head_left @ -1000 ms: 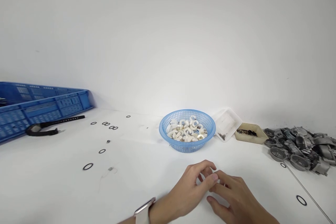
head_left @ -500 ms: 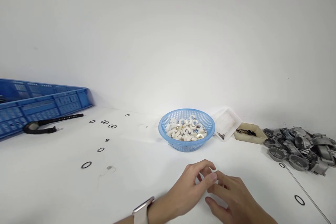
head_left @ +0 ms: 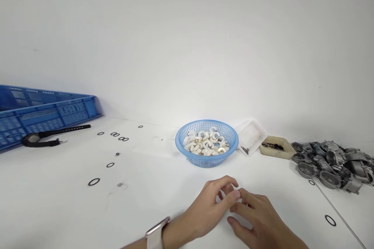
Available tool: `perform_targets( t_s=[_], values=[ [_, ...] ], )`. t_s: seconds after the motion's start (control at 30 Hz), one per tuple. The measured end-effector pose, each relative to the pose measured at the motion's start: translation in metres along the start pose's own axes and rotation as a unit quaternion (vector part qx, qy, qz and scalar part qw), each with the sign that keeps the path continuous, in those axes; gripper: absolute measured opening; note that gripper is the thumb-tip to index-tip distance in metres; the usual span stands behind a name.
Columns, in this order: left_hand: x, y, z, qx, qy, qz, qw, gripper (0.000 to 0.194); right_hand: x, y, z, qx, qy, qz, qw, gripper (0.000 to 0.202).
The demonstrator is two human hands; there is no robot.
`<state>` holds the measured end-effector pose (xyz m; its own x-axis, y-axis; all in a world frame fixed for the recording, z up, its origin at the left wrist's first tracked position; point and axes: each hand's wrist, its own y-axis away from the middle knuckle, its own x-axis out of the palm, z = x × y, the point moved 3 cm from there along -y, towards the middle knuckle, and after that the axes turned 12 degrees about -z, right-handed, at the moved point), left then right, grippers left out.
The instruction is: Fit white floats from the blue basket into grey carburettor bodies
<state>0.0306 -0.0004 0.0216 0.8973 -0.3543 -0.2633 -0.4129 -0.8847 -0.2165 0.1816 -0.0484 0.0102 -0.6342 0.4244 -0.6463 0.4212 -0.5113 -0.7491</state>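
Note:
My left hand (head_left: 212,204), with a watch (head_left: 157,231) on its wrist, hovers low over the white table (head_left: 152,210). Its fingers curl loosely and nothing shows in them. Close against it, my right hand (head_left: 257,218) has its fingers bent and apart, also with nothing visible in them. The left thumb tip meets or nearly meets the right fingertips. Beyond both hands stands a blue round basket (head_left: 207,162) holding many white C-shaped pieces (head_left: 207,144).
A white tray (head_left: 253,134) with small pins and a cream tray (head_left: 274,152) with black parts stand right of the basket. Grey metal housings (head_left: 333,163) are heaped far right. At left are a blue crate (head_left: 55,113), a black strap (head_left: 43,138) and scattered black rings (head_left: 94,181).
The whole view has shifted very slightly, so things on the table sit a little further left and higher. My hands keep nearly the same pose.

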Motion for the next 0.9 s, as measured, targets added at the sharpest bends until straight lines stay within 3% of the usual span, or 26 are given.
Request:
perform_targets(
  t_s=[0.13, 0.3, 0.9],
  values=[
    [-0.001, -0.001, 0.002, -0.03, 0.057, 0.005, 0.998, 0.037, 0.0, -0.001, -0.001, 0.093, -0.092, 0.008, 0.991, 0.01],
    [0.0, -0.003, 0.009, -0.11, 0.167, 0.031, 0.979, 0.041, 0.007, 0.002, 0.0, 0.207, -0.24, 0.044, 0.947, 0.012],
    [0.003, -0.005, 0.012, -0.149, 0.203, 0.046, 0.967, 0.048, 0.008, 0.007, -0.001, 0.235, -0.261, 0.055, 0.935, 0.008]
  ],
)
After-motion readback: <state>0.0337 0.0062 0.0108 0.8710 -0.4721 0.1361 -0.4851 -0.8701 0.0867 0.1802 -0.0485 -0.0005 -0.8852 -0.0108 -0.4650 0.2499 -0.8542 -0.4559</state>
